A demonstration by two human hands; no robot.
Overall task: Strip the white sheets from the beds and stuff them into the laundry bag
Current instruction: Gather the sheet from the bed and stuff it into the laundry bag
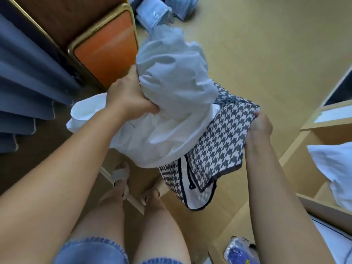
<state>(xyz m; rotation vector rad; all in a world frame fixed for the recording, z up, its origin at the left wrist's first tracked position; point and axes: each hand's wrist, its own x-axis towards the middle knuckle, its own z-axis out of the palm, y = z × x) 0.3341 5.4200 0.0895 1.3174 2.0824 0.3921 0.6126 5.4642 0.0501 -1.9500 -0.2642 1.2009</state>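
1. Nearest, in front of the feet, the laundry bag (219,138) is held by one side only: its rim is pinched by the right hand (260,124). If this pinch slips, the soft mouth may fall shut and the stuffing would be blocked.
2. The white sheet (171,103) is bunched at the mouth of the bag, mostly outside it, and the grip of the left hand (129,98) is clenched in its folds. So large a bundle may be pushed over the rim instead of inside.
3. Farther, the tail of the sheet reaches toward the denim clothes (154,16) on the floor; it may be caught there or dirtied.
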